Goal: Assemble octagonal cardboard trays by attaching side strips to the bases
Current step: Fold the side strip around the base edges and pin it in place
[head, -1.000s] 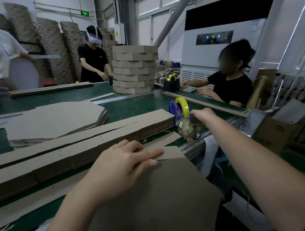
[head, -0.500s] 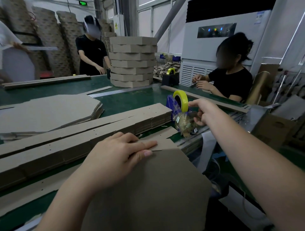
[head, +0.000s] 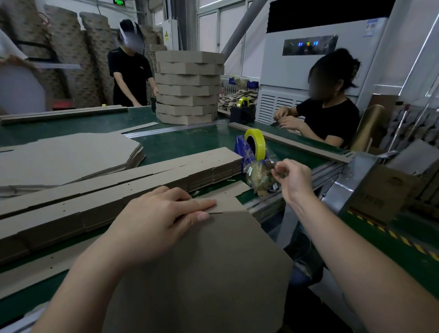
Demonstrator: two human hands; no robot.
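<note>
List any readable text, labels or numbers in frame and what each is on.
None can be read.
Green lit sign above the far wall: blurred.
Display on the white cabinet: coloured glyphs, blurred.
Yellow warning sticker on the wall box: too small.
Print on the cardboard box at right: blurred.

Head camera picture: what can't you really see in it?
- Tape piece: too small and clear to see at the right hand.
- Joint between strip and base: covered by the left hand.
- Base's near edge: cut off by the picture's bottom.
- Tape dispenser front: hidden by a crinkly bag.
</note>
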